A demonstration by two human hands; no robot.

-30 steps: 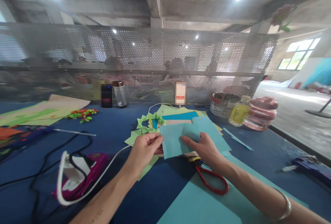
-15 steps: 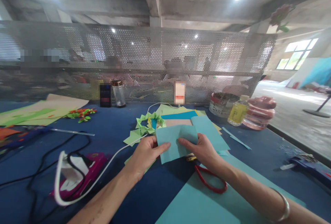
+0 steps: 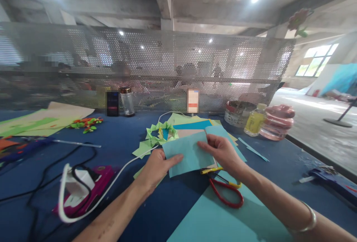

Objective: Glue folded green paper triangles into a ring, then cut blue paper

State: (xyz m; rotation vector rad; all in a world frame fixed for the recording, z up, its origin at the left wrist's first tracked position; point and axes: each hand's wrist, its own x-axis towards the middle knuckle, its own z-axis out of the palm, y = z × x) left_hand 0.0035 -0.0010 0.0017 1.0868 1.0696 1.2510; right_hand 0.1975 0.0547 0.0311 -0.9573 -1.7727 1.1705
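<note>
A light blue sheet of paper is held up between both hands, tilted slightly above the table. My left hand pinches its left edge, thumb on the near face. My right hand grips the upper right part, with the thumb across the front and the other fingers mostly hidden behind. Under the right forearm lie red-handled scissors and a yellow-handled tool, partly covered. A large light blue sheet spreads below them. Just beyond the held paper sits a folded green paper ring.
A purple power strip with cables lies on the left. At the back stand a glass bottle and a phone. To the right are a round tin, a yellow liquid bottle, a pink jar and a blue cutter.
My right hand has shifted up and to the right along the paper, uncovering more of the yellow-handled tool. The paper has turned a little, its left side moving left.
</note>
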